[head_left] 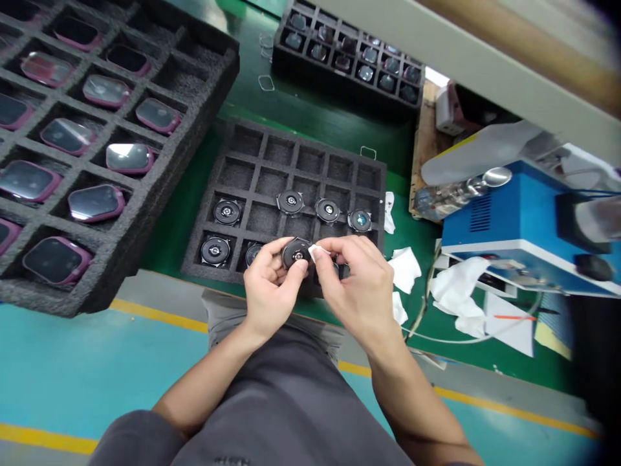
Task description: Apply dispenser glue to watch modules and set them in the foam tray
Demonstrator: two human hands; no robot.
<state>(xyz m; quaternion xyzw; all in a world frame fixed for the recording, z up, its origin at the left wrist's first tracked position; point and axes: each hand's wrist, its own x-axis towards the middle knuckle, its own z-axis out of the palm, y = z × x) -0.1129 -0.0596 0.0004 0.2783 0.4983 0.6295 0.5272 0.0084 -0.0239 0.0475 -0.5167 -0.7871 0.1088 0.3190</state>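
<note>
Between thumb and fingers, my left hand [272, 281] grips a round black watch case [294, 251], its back with a ringed centre turned up. My right hand [356, 278] pinches a small white wipe [316, 250] against the right edge of that case. Both hands are above the front row of a dark foam tray [233, 145]. Several similar watch cases sit in or on its compartments, among them one watch case [216, 250] at the front left and another watch case [359, 221] at the right. My hands partly hide the front row.
A large foam tray [187, 152] of rectangular purple-rimmed watch cases rises at the left. Another foam tray [347, 81] with small pieces stands at the back. On the right are a blue machine [490, 226], a clear bottle [460, 194] and crumpled white wipes [405, 268]. A shelf edge crosses above.
</note>
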